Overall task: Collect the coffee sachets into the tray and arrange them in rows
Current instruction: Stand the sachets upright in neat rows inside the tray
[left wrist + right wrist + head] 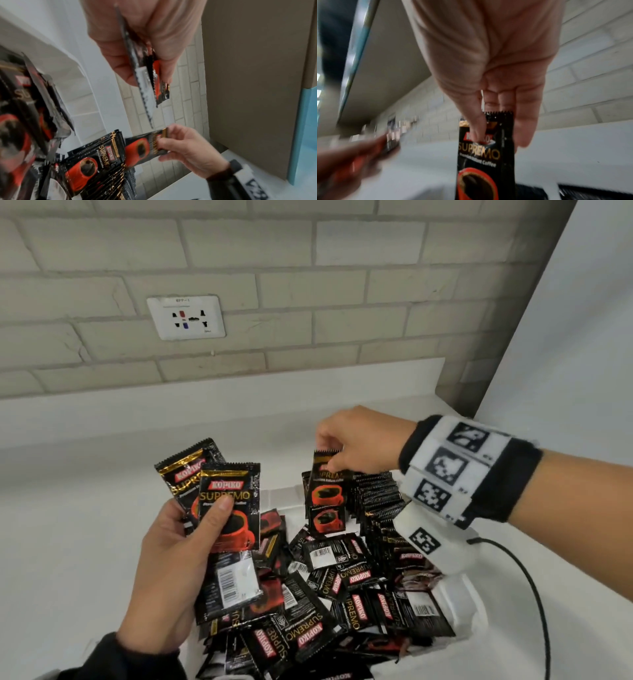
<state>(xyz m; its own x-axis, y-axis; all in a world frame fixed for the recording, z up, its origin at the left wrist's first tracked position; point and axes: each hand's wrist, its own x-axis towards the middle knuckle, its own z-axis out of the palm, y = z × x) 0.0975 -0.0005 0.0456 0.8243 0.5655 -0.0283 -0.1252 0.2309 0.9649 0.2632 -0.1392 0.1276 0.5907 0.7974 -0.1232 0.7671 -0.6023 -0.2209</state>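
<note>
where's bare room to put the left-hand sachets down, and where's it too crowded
Bare countertop lies left of the left hand, and a clear strip runs between the brick wall and the tray. Inside the tray it is crowded: loose sachets fill the near part, and the standing row under the right hand packs the far right.

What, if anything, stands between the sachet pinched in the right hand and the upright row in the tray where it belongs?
Nothing visible. The right hand holds the sachet upright directly beside the front of the standing row in the tray; loose sachets lie nearer, not between.
</note>
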